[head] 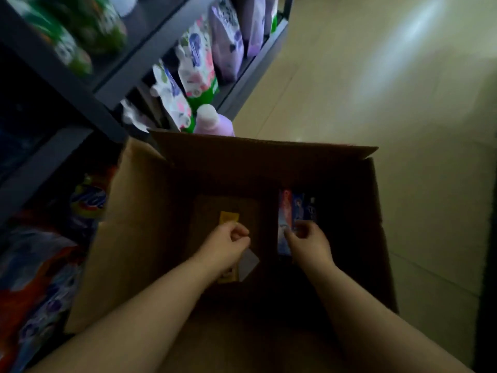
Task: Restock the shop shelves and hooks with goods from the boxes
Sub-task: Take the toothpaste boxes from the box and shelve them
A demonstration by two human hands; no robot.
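STEP: unloading, judged | box open, centre frame, nearly bare | left hand pinches yellow pack on the bottom | right hand curls round blue-pink packs, centre right | NEXT: lift past the tall flaps | shelves upper left, pouches crowd them; purple bottle behind box

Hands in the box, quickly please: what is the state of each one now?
Left hand: closed on a yellow packet.
Right hand: fingers curled on the blue and pink packs standing in the cardboard box.
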